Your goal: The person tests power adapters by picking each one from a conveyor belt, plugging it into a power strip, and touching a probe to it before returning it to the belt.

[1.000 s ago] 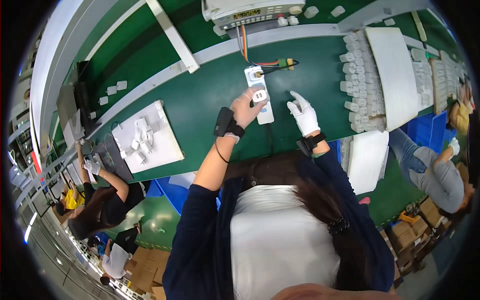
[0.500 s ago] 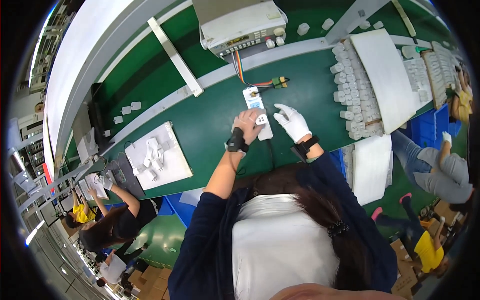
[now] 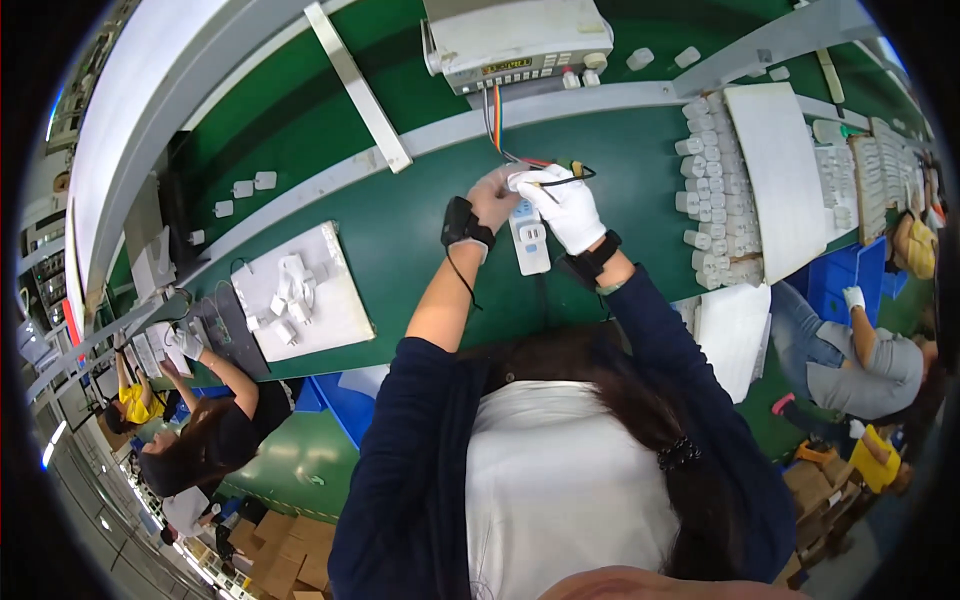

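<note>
A white power strip lies on the green bench in front of me. A white charger with two USB ports sits on its near part. At the strip's far end, my bare left hand and my white-gloved right hand meet, fingertips pinched together. What they grip is hidden by the fingers. A black cable loops across the back of the gloved fingers, beside a yellow connector. Both wrists wear black bands.
Behind stands a bench instrument with coloured leads. White chargers crowd the right beside a white board. At left, a white board carries several white chargers. Co-workers sit on both sides.
My left hand has left the charger and moved away from me to the strip's far end. My right hand has come in from the right to meet it, its fingers now closed.
</note>
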